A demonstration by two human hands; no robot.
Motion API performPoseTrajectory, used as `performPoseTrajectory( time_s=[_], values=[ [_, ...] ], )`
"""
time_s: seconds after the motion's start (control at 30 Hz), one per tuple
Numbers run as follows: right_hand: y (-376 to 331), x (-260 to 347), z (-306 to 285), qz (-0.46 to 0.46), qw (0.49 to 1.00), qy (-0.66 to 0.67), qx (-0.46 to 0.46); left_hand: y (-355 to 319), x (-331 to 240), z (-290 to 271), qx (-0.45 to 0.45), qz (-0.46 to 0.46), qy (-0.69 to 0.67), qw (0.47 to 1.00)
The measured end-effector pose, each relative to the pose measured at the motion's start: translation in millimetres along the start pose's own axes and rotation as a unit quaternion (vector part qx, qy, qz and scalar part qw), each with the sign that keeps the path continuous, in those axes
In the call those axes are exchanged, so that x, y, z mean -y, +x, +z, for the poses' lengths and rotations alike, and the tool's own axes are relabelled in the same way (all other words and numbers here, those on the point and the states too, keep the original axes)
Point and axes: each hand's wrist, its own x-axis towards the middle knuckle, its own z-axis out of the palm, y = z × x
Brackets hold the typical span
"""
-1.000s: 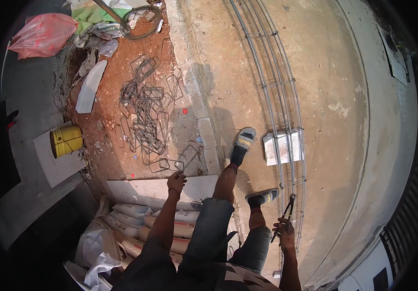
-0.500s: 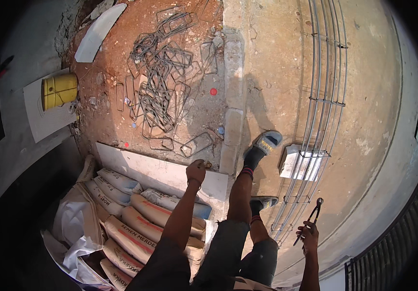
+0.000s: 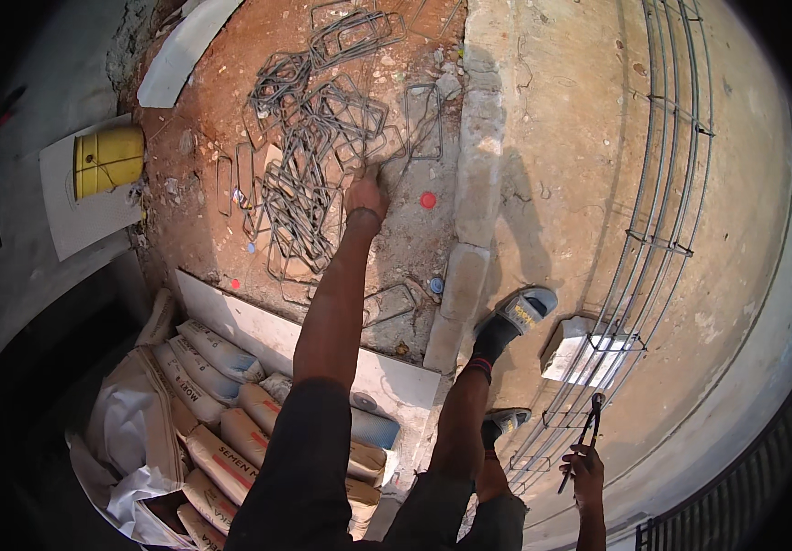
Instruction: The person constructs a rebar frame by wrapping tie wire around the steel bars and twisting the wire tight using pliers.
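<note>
**Down among the bent steel ties, one arm at full stretch**

Here the pile of bent wire stirrups [image 3: 313, 174] lies tangled on red earth, left of a rough concrete kerb [image 3: 478, 174]. The left hand [image 3: 366, 195] is on the pile's right edge, fingers curled down onto the wires; whether they have closed round one is too small to tell. Its arm runs long and nearly straight from the dark shorts up to the pile, a band at the wrist.

The right hand [image 3: 583, 464] hangs low at the person's side, well apart from the pile, wrapped round the handles of dark pincers [image 3: 587, 430] whose head points up. Just beside them a long rebar cage [image 3: 667, 211] lies along the concrete slab, resting on a pale block [image 3: 572, 354]. A sandalled foot [image 3: 522, 308] stands between kerb and block.

Farther out, stacked cement sacks [image 3: 221, 404] sit below a white board [image 3: 267, 335], and a yellow bucket [image 3: 106, 161] lies on its side at the left.
</note>
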Motion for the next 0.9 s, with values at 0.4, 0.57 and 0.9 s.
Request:
performPoseTrajectory(
  time_s=[0.4, 0.57, 0.9],
  values=[
    [-91.6, 52.5, 7.6, -0.088, 0.98, 0.177, -0.003, -125.5, -0.3, -339.3, -0.356, -0.028, -0.011, 0.934],
    [-167.6, 103.4, 39.1, -0.224, 0.924, 0.273, 0.149, -218.3, -111.8, -463.3, -0.526, 0.143, -0.27, 0.794],
    [-276.5, -153.0, -35.7, -0.347, 0.893, 0.251, 0.142, -287.7, -151.0, -782.4, -0.505, 0.424, -0.223, 0.718]
  ],
)
